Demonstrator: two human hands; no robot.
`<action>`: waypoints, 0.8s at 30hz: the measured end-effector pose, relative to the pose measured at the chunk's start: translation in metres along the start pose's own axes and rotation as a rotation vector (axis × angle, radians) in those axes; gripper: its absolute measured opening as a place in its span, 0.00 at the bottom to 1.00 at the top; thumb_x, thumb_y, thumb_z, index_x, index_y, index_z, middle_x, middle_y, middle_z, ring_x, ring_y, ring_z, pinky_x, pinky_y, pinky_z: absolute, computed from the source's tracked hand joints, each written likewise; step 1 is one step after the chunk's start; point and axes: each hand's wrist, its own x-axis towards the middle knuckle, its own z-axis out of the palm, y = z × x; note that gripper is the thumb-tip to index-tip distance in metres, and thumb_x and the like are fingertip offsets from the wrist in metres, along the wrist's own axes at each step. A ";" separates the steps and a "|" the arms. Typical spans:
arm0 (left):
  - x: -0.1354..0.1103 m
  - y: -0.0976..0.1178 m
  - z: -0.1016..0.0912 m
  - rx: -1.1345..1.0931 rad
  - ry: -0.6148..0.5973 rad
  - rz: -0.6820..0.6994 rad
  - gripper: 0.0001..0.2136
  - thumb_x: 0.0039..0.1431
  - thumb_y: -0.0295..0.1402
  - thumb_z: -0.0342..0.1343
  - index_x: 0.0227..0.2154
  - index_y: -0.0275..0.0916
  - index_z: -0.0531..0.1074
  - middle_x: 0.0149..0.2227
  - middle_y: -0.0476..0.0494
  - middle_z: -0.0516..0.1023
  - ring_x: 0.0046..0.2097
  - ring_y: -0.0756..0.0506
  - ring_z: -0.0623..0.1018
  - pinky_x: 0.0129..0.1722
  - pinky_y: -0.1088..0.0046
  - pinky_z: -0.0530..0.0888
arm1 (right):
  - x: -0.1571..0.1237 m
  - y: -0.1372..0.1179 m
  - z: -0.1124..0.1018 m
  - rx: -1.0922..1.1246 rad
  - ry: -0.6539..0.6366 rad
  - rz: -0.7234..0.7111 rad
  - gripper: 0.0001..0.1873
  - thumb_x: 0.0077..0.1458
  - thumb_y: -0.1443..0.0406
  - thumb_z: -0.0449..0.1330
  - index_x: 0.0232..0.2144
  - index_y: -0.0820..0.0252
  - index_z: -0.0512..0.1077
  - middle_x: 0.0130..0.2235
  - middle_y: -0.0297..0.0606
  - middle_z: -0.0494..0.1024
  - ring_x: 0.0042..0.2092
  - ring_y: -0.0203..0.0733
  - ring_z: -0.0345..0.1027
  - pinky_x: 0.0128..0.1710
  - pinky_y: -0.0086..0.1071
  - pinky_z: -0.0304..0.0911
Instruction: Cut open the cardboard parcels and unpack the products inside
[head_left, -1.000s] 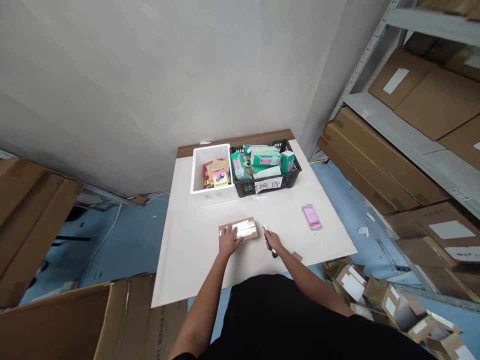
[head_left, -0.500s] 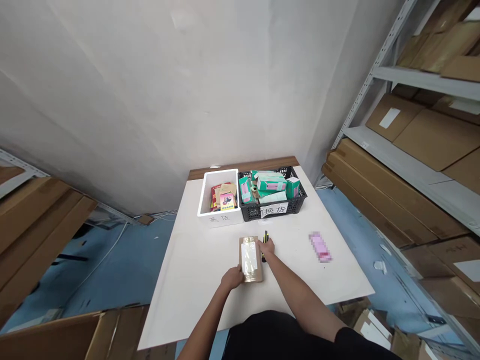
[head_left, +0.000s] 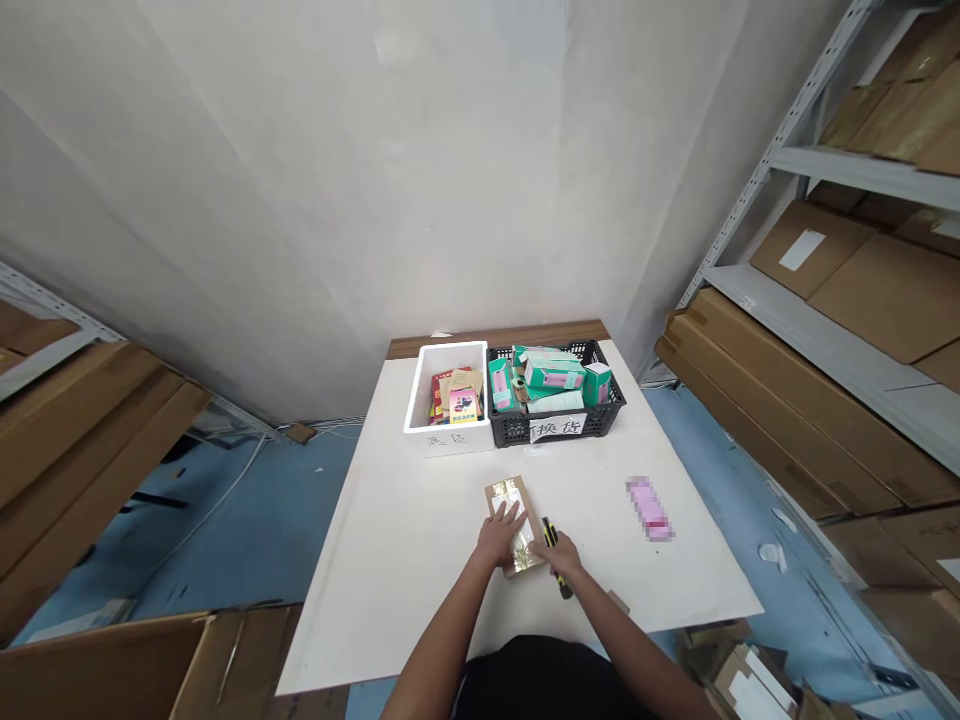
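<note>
A small brown cardboard box (head_left: 529, 527) with a white label and shiny clear tape lies slightly turned on the table. Flat on top of it rests my left hand (head_left: 499, 537), its fingers spread over the label. At the box's right side, my right hand (head_left: 562, 555) grips a black-and-yellow utility knife (head_left: 550, 532). Its thumb or a finger reaches to the box's right edge. How far the blade is out is too small to tell.
On the white table (head_left: 397, 560) stand a white foam bin (head_left: 450, 440) holding booklets and packets, and a black plastic basket (head_left: 514, 432) of green boxes. A blurred pink object (head_left: 649, 510) lies to the right. Shelves with cartons (head_left: 862, 290) flank the right side.
My left hand has gone from the box's lower left corner onto its top. The box is now turned counterclockwise. My right hand, with the knife, has come nearer to me and slightly right.
</note>
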 end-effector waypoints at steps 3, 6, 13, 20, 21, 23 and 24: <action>-0.006 -0.003 0.002 -0.029 0.025 -0.057 0.58 0.47 0.36 0.67 0.78 0.52 0.38 0.80 0.47 0.34 0.79 0.34 0.39 0.71 0.45 0.59 | -0.001 -0.007 0.005 -0.071 0.019 -0.021 0.21 0.45 0.54 0.76 0.33 0.54 0.70 0.29 0.32 0.77 0.28 0.44 0.76 0.23 0.30 0.65; -0.017 -0.001 0.002 -0.099 0.029 -0.204 0.53 0.54 0.42 0.62 0.78 0.48 0.40 0.80 0.43 0.33 0.79 0.31 0.41 0.69 0.39 0.60 | 0.005 -0.041 -0.005 -0.173 0.114 -0.052 0.24 0.42 0.55 0.78 0.37 0.53 0.71 0.36 0.36 0.80 0.40 0.49 0.80 0.30 0.30 0.69; -0.030 0.001 0.017 -0.074 0.054 -0.332 0.38 0.66 0.46 0.53 0.76 0.45 0.50 0.78 0.32 0.47 0.74 0.26 0.57 0.66 0.39 0.62 | 0.022 -0.107 -0.008 -0.236 0.206 -0.082 0.24 0.49 0.54 0.74 0.42 0.54 0.70 0.40 0.40 0.82 0.41 0.49 0.78 0.33 0.31 0.67; -0.037 0.002 0.065 0.042 0.377 -0.288 0.30 0.74 0.39 0.42 0.76 0.45 0.52 0.77 0.33 0.53 0.73 0.29 0.58 0.68 0.41 0.60 | 0.004 -0.054 -0.025 0.044 -0.075 -0.083 0.25 0.67 0.43 0.54 0.29 0.54 0.66 0.21 0.30 0.71 0.23 0.38 0.68 0.24 0.27 0.62; -0.036 0.001 0.067 0.046 0.384 -0.290 0.30 0.74 0.40 0.41 0.76 0.45 0.52 0.77 0.33 0.54 0.73 0.28 0.58 0.67 0.41 0.61 | 0.000 -0.047 -0.027 0.057 -0.134 -0.073 0.26 0.68 0.42 0.53 0.28 0.54 0.65 0.19 0.29 0.69 0.21 0.37 0.66 0.24 0.27 0.61; -0.035 -0.001 0.065 0.047 0.373 -0.287 0.29 0.75 0.41 0.41 0.76 0.44 0.52 0.77 0.33 0.54 0.73 0.28 0.58 0.65 0.42 0.64 | -0.005 -0.040 -0.031 0.057 -0.209 -0.074 0.28 0.68 0.42 0.53 0.25 0.54 0.64 0.17 0.29 0.68 0.18 0.36 0.64 0.23 0.27 0.59; -0.034 -0.003 0.063 0.044 0.358 -0.283 0.29 0.75 0.41 0.40 0.76 0.44 0.53 0.77 0.33 0.54 0.72 0.28 0.59 0.64 0.42 0.66 | -0.007 -0.039 -0.032 0.045 -0.218 -0.083 0.28 0.69 0.42 0.53 0.25 0.55 0.63 0.17 0.29 0.68 0.18 0.35 0.64 0.23 0.26 0.59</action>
